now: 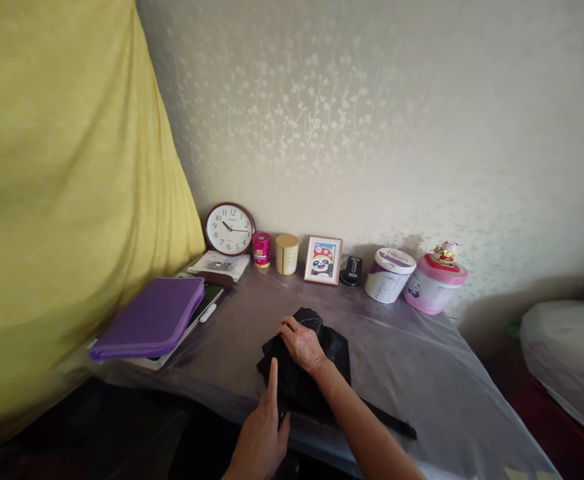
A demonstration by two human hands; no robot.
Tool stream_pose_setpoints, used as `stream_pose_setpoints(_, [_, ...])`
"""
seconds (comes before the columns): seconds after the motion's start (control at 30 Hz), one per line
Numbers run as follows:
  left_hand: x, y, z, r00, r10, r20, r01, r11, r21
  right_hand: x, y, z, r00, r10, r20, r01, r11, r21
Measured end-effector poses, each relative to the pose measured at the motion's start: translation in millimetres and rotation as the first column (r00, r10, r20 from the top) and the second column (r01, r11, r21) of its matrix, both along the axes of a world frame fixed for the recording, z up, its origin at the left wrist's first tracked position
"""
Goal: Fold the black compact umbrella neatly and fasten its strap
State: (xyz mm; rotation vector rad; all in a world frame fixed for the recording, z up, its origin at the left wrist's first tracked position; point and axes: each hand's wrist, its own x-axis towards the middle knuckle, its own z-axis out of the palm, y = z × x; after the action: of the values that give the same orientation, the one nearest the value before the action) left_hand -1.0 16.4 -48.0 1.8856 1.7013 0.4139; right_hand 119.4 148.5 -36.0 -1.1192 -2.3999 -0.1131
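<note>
A black umbrella [337, 350], its loose cloth bunched in folds, lies on the table near the front edge. One strap of it trails to the right. My right hand [302, 343] rests on top of the cloth with its fingers curled into the folds. Lower down, my left hand [265, 427] is closed around the umbrella's near end, index finger pointing forward along the cloth. Most of what sits inside that grip is hidden by the hand.
A purple zip folder [149, 317] lies at the left, by a yellow curtain [72, 167]. Along the wall stand a clock [229, 229], a pink tin [261, 250], a yellow tin [287, 254], a panda picture [323, 261], a black stand [352, 271] and two tubs [390, 275].
</note>
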Motion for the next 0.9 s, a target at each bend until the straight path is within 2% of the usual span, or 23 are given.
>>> stream_pose_setpoints(0.1, [1,2,3.6,0.992,-0.079,-0.101,0.076,0.997,-0.033,-1,1,-0.4,1.000,0.000,0.020,0.000,1.000,-0.006])
stream_pose_setpoints(0.23, [2,6,-0.1,0.972,-0.125,-0.198,0.117,0.992,-0.048,-2,2,0.1,1.000,0.024,0.009,-0.024,0.999,-0.026])
stream_pose_setpoints(0.4, [2,5,-6.1,0.978,-0.092,-0.187,0.087,0.996,-0.034,2,-8,3.1,0.993,0.062,-0.104,-0.067,0.997,-0.049])
stream_pose_setpoints(0.57, [2,3,-8.2,0.989,-0.055,-0.140,0.051,0.998,-0.038,15,-40,1.5,0.965,0.214,-0.150,-0.225,0.972,-0.062])
stream_pose_setpoints(0.63, [3,4,-8.5,0.988,-0.052,-0.148,0.044,0.997,-0.059,19,-46,-1.5,0.955,0.259,-0.147,-0.271,0.960,-0.073])
stream_pose_setpoints(0.73, [3,5,-7.4,0.990,-0.046,-0.131,0.037,0.997,-0.064,24,-35,-6.1,0.956,0.261,-0.132,-0.273,0.959,-0.080])
stream_pose_setpoints(0.9, [2,5,-7.4,0.994,-0.011,-0.111,0.002,0.997,-0.077,29,8,-9.0,0.976,0.193,-0.097,-0.200,0.977,-0.075])
